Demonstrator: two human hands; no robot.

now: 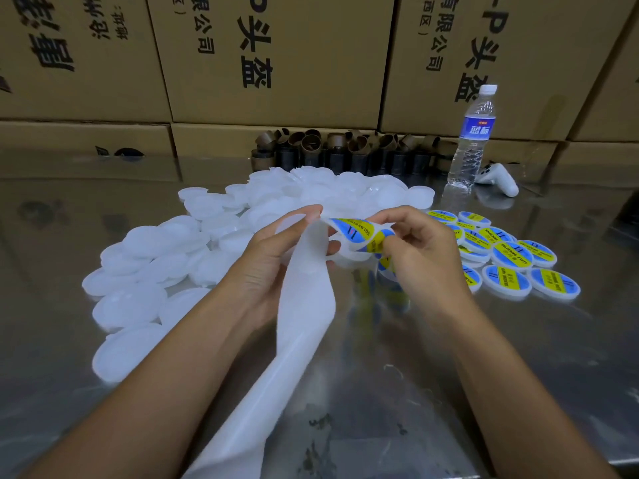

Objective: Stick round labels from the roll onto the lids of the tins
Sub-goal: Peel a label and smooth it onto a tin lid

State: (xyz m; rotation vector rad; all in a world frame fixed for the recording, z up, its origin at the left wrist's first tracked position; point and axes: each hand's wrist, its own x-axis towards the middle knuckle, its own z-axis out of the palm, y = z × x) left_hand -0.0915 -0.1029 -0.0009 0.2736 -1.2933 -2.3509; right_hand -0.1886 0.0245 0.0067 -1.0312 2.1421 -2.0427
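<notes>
Blue and yellow, the round label (pixel 359 231) curls between both hands, just above the bench (pixel 380 392). Our left hand (pixel 276 257) grips the white backing strip (pixel 304 305), which hangs down toward us. Our right hand (pixel 422 250) pinches the edge of the label, which is partly free from the strip. We judge the task is far from finished: a small group of labelled lids (pixel 511 254) lies on the right, while a much bigger heap of plain white lids (pixel 145 243) waits on the left. The label looks thin and glossy, and it bends easily.
</notes>
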